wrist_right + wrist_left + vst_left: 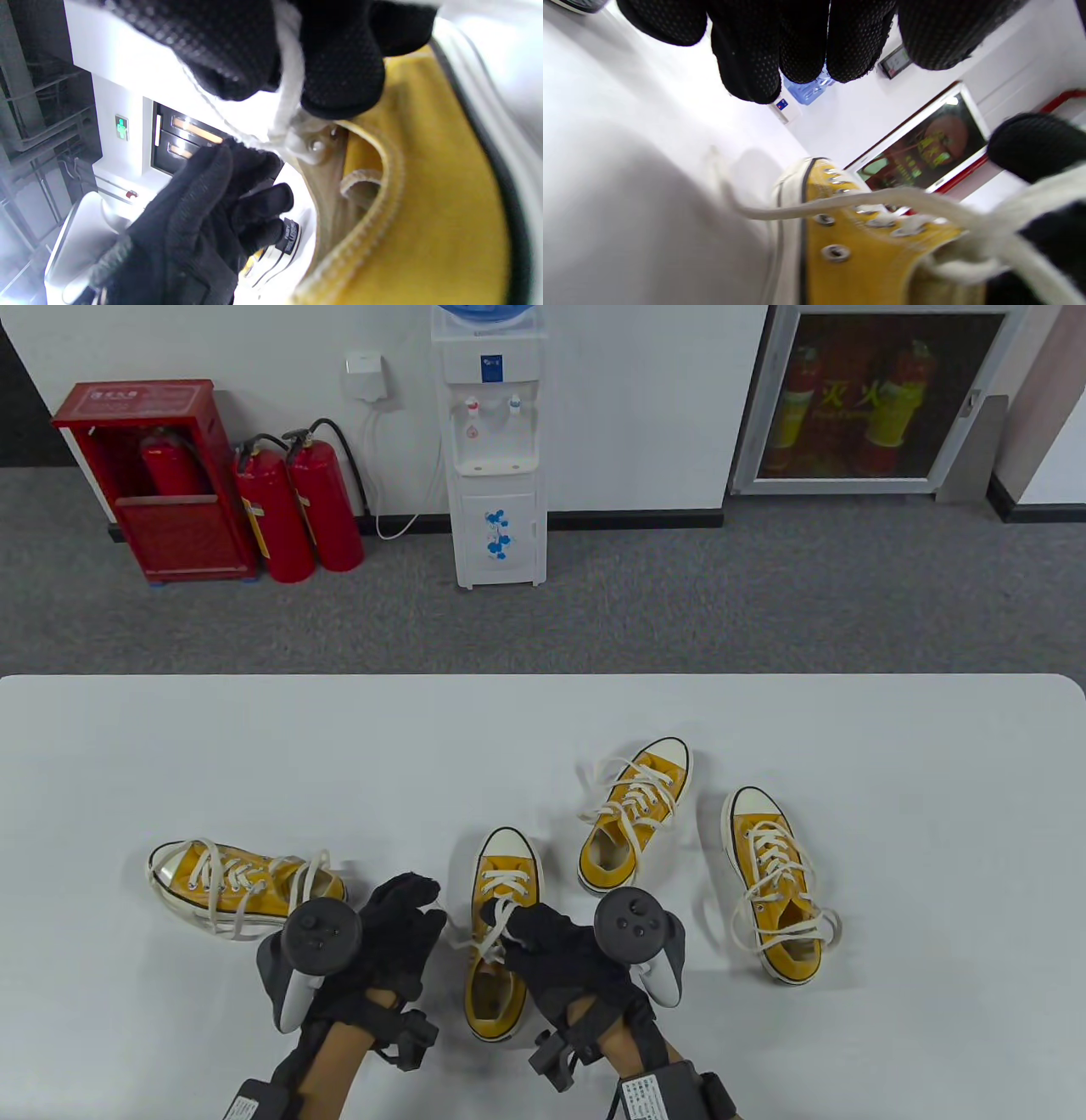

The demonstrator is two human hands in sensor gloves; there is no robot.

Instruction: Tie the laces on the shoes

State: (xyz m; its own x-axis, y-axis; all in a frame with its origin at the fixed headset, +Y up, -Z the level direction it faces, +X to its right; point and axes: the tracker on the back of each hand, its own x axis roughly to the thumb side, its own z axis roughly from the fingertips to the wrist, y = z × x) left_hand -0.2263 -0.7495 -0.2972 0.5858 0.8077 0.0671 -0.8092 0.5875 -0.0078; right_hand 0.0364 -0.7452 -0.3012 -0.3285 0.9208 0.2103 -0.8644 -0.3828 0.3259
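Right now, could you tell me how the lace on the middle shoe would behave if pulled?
Probably floppy: the lace bends limply where the right hand pinches it. The canvas shoe looks light, so a tug may drag or tip it.

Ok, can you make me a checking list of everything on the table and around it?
Surface: white table, bare at the far side.
Job's things: four yellow sneakers; middle sneaker being laced, its lace pinched.
Clutter: nothing seen.
Grippers: right hand pinches the lace; left hand beside the shoe, fingers loose, holding nothing.
Cables: white cord by the water dispenser.
Surroundings: grey carpet, red fire extinguishers, red extinguisher box.
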